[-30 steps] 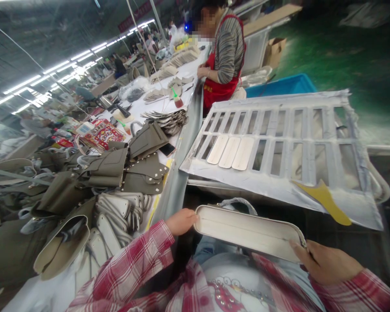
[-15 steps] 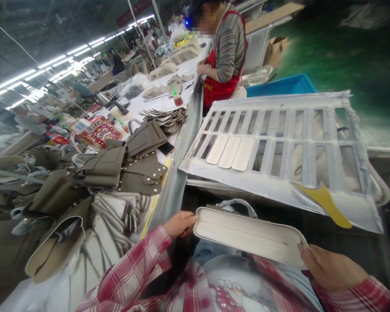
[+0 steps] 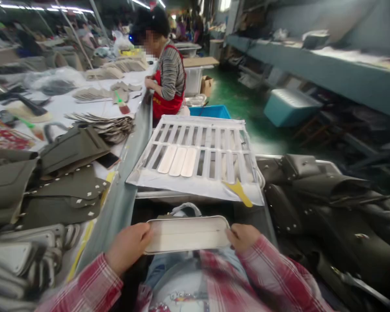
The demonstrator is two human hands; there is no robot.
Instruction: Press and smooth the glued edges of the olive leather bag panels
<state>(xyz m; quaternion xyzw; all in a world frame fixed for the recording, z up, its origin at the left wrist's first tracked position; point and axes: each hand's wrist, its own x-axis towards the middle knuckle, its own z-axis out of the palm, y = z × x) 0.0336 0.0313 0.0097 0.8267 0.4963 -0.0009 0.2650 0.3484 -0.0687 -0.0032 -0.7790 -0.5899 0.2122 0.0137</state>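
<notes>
In the head view, a long cream bag base panel (image 3: 186, 236) with rounded corners and a raised rim is held level above my lap. My left hand (image 3: 130, 242) grips its left end, thumb on top. At the right end, the closed fingers of my right hand (image 3: 243, 236) pinch the rim. Just behind the panel, a pale wrapped bag handle (image 3: 186, 207) and a strip of dark material show; whether they join the panel I cannot tell. Beyond lies a white slotted rack (image 3: 195, 184) bearing three cream oblong pieces (image 3: 182, 161) and a yellow scraper (image 3: 238, 193).
Olive bag parts (image 3: 74, 147) and stacked panels (image 3: 22, 255) cover the white table on my left. Dark bags (image 3: 331, 216) are heaped on my right. A co-worker in a red apron (image 3: 167, 102) sits beyond the rack near a blue bin (image 3: 211, 112).
The view has swung right, bringing the dark bags into sight. The panel, tilted down to the right before, is now nearly level. Both hands still hold its ends.
</notes>
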